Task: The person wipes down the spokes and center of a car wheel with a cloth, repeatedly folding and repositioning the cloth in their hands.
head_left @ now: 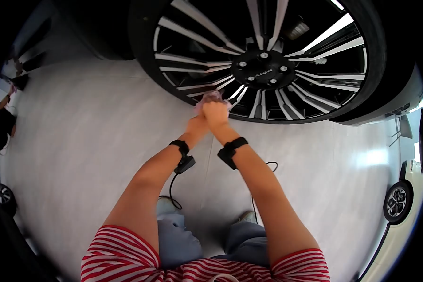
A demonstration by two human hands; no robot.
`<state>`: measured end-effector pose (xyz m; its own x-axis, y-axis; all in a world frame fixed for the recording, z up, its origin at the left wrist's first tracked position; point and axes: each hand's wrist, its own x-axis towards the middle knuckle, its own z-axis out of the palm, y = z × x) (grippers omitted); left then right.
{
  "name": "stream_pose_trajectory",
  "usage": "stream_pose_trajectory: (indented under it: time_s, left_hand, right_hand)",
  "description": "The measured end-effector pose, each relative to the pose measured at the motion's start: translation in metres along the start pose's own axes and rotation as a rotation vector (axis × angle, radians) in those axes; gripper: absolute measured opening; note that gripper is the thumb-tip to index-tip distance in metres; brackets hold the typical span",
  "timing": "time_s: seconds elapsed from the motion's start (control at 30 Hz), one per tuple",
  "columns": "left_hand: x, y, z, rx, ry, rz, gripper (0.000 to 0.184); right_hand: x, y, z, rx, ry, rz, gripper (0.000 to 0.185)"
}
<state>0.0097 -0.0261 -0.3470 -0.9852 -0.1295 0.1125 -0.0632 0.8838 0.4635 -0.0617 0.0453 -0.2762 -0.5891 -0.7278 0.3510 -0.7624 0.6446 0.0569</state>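
Observation:
A large car wheel (263, 70) with black and silver spokes fills the top of the view. At its lower left rim, my right hand (215, 114) is closed on a crumpled pinkish cloth (212, 97). My left hand (198, 125) is pressed against the right one, just below the cloth, its fingers mostly hidden. The cloth is up against the spokes near the tire edge. Each wrist wears a black strap with a small box, and dark cables hang from them.
Grey floor (89, 131) spreads below the wheel. A pale car (409, 221) with a wheel stands at the far right. Another wheel (3, 193) shows at the far left. A person (5, 117) is partly visible at the upper left edge.

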Motion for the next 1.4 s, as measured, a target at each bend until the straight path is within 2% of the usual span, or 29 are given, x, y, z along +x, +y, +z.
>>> stream_pose_trajectory:
  time_s: [0.03,0.17,0.23,0.27,0.3,0.37,0.4,0.47,0.53,0.57,0.6,0.63,0.7,0.77,0.8,0.83,0.9,0.97,1.07,1.17,1.2,1.3,1.33,1.37,1.4]
  left_hand:
    - [0.004,-0.001,0.003,0.064,-0.023,0.032,0.033]
    - [0.013,0.029,-0.007,0.155,-0.001,0.036,0.039]
    - [0.016,0.062,-0.029,0.076,0.057,0.033,0.039]
    - [0.017,0.078,-0.04,0.038,0.084,0.033,0.04]
    - [0.021,0.09,-0.046,-0.01,0.139,0.09,0.041]
    - [0.032,0.113,-0.058,-0.111,0.243,0.21,0.043]
    - [0.037,0.132,-0.078,-0.112,0.265,0.223,0.047]
    - [0.046,0.162,-0.104,-0.241,0.441,0.237,0.057]
    - [0.049,0.188,-0.142,-0.351,0.662,0.322,0.068]
    - [0.046,0.198,-0.168,-0.39,0.784,0.399,0.074]
    - [0.045,0.204,-0.194,-0.329,0.909,0.453,0.071]
    - [0.046,0.21,-0.219,-0.27,1.036,0.506,0.068]
    - [0.049,0.217,-0.26,-0.105,1.362,0.577,0.061]
    - [0.059,0.211,-0.278,-0.077,1.484,0.551,0.059]
    - [0.061,0.205,-0.281,-0.062,1.419,0.507,0.057]
    - [0.062,0.198,-0.28,-0.049,1.349,0.462,0.056]
    - [0.062,0.183,-0.264,-0.041,1.168,0.372,0.063]
    - [0.066,0.17,-0.244,-0.049,1.026,0.352,0.066]
    - [0.06,0.158,-0.222,-0.064,0.857,0.305,0.064]
    - [0.062,0.151,-0.223,-0.019,0.911,0.347,0.064]
    - [0.063,0.152,-0.225,-0.086,0.919,0.324,0.059]
    - [0.05,0.166,-0.256,0.042,1.124,0.458,0.051]
    - [0.045,0.174,-0.263,-0.006,1.157,0.5,0.04]
    - [0.045,0.177,-0.271,-0.019,1.17,0.566,0.04]
    - [0.043,0.179,-0.277,-0.034,1.181,0.624,0.039]
  right_hand:
    - [-0.006,0.002,-0.014,0.085,-0.071,0.023,0.017]
    - [-0.009,0.03,-0.05,0.099,0.08,-0.04,0.02]
    - [-0.013,0.044,-0.077,0.118,0.128,-0.029,0.019]
    - [-0.012,0.053,-0.081,0.078,0.223,-0.029,0.007]
    - [-0.013,0.059,-0.107,0.149,0.279,-0.02,0.006]
    - [-0.012,0.083,-0.134,0.098,0.224,0.036,0.003]
    - [-0.01,0.088,-0.158,0.177,0.259,0.122,0.007]
    - [-0.001,0.093,-0.204,0.251,0.326,0.291,0.015]
    - [0.006,0.092,-0.261,0.227,0.48,0.276,0.015]
    - [0.007,0.095,-0.283,0.277,0.57,0.256,0.021]
    - [0.008,0.089,-0.305,0.468,0.685,0.245,0.033]
    - [0.014,0.091,-0.317,0.432,0.882,0.093,0.037]
    - [0.018,0.072,-0.338,0.387,1.108,0.016,0.04]
    - [0.028,0.064,-0.333,0.185,1.269,-0.096,0.043]
    - [0.037,0.068,-0.321,0.174,1.291,-0.201,0.045]
    - [0.044,0.071,-0.305,0.136,1.226,-0.204,0.048]
    - [0.057,0.083,-0.261,0.359,1.028,-0.054,0.047]
    - [0.057,0.084,-0.224,0.352,1.044,-0.004,0.047]
    - [0.053,0.076,-0.207,0.385,1.046,0.053,0.046]
    - [0.048,0.075,-0.215,0.431,1.006,0.072,0.045]
    - [0.045,0.075,-0.22,0.474,0.998,0.061,0.045]
    - [0.037,0.072,-0.241,0.447,1.093,0.053,0.048]
    - [0.031,0.072,-0.248,0.412,1.126,0.027,0.042]
    - [0.026,0.075,-0.252,0.378,1.156,0.001,0.037]
    - [0.024,0.078,-0.253,0.475,1.199,-0.149,0.036]
